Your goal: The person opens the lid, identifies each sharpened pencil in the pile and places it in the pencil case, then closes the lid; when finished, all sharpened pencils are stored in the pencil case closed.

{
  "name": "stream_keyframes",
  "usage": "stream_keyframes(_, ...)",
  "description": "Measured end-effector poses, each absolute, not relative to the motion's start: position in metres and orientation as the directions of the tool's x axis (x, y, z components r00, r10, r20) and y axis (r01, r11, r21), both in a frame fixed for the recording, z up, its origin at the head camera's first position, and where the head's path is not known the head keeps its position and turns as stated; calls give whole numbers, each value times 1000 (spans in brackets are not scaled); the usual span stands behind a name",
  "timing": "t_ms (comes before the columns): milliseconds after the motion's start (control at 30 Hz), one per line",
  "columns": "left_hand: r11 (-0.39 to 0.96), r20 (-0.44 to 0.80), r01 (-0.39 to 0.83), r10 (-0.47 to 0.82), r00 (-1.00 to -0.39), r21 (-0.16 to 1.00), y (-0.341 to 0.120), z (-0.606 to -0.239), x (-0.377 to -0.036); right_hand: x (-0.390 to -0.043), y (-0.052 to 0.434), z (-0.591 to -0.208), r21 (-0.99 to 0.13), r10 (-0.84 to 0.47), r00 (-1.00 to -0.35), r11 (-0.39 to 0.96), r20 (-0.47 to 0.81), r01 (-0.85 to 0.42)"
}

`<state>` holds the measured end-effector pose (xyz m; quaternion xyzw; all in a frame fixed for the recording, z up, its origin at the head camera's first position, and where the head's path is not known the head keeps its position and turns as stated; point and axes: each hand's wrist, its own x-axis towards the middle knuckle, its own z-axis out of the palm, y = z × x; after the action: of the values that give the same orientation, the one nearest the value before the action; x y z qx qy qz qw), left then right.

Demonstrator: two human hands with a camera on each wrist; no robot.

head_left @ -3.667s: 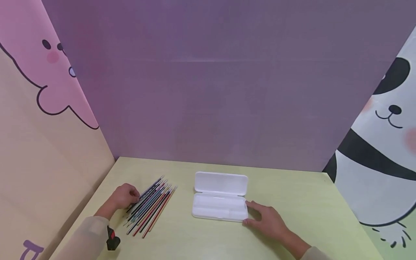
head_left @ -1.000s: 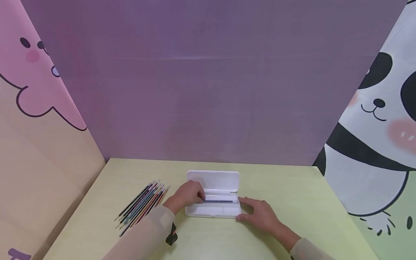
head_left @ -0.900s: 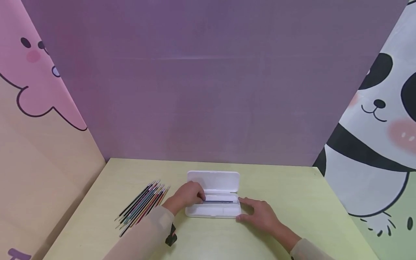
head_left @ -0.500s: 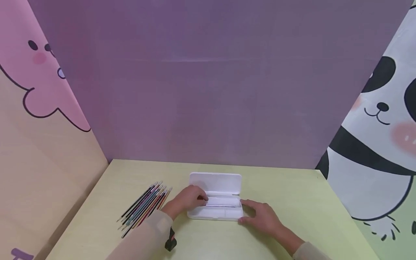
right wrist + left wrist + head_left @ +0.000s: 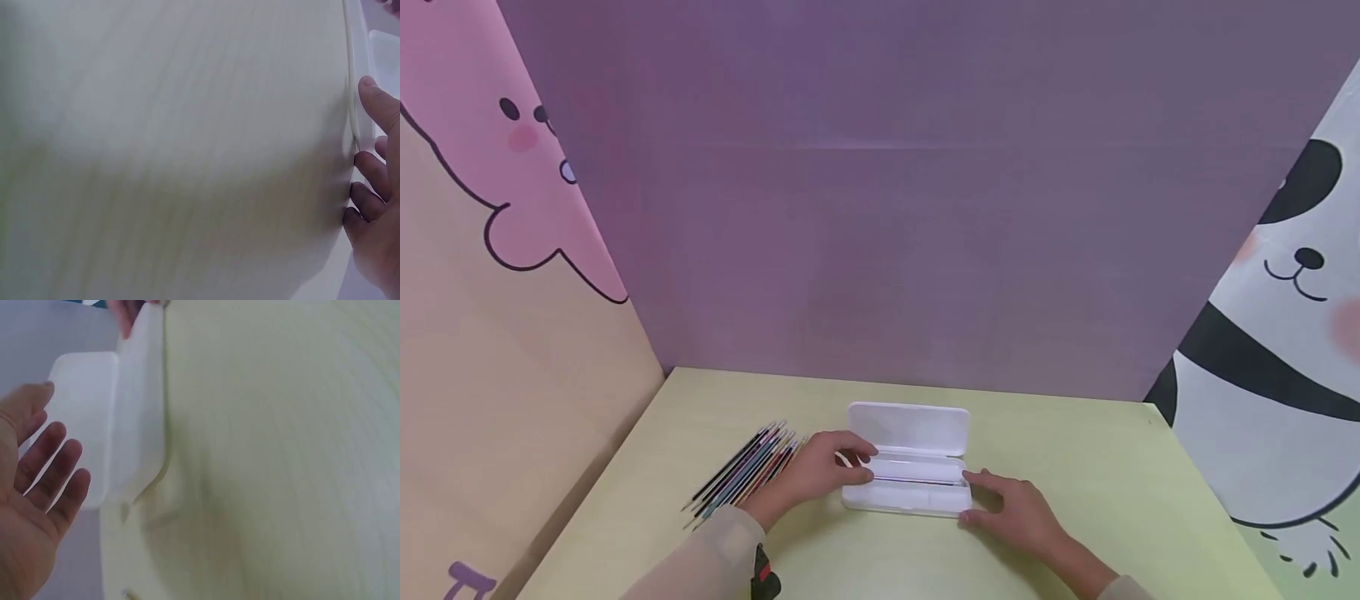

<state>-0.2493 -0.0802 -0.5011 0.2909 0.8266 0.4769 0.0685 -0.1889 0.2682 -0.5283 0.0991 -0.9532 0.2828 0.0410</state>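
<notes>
A white pencil case point(image 5: 904, 501) lies on the table, its lid point(image 5: 910, 428) raised at the back. One thin dark pencil point(image 5: 917, 481) rests lengthwise inside. My left hand point(image 5: 820, 468) hovers at the case's left end, thumb and fingers spread apart. In the left wrist view that hand point(image 5: 37, 506) holds nothing, beside the white case point(image 5: 140, 406). My right hand point(image 5: 1018, 515) holds the case's right end between thumb and fingers; the right wrist view shows its fingertips point(image 5: 369, 172) against the edge. To the left, a pile of pencils point(image 5: 737, 475) is partly covered by my left hand.
The pale yellow table point(image 5: 1075, 467) backs onto a purple panel point(image 5: 887, 250). Printed side walls stand left and right, with a pink figure point(image 5: 467, 67) and a panda point(image 5: 1285, 333). A black-and-red device point(image 5: 765, 573) sits at my left wrist.
My left hand went from the pencil pile to the case with a dark pencil, laid it inside and let go; its fingers then spread. My right hand stayed at the case's right end.
</notes>
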Motion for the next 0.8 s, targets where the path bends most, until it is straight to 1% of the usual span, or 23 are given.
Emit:
stream_keyframes(133,371,149,394,541,-828,841,-108,-486,-244,-189,269,-530,-541,-157,-980,818,119,-196)
stream_keyframes(233,400,133,368,505,-852,839,-132,-478,-244,-189,269,-531,-549,-156,-982,814,110,-191)
stream_keyframes(300,419,129,357,481,-867,835,-150,-476,-247,-189,269,-531,-553,-154,-982,812,107,-188)
stream_keyframes(433,430,103,330,471,-876,840,-186,-472,-256,-189,270,-531,-559,-146,-984,810,105,-179)
stream_keyframes(633,449,30,261,460,-888,855,-239,-473,-268,-190,270,-530,-555,-147,-982,810,120,-189)
stream_keyframes(800,449,-37,174,422,-906,876,-270,-487,-268,-191,268,-528,-548,-163,-978,810,131,-209)
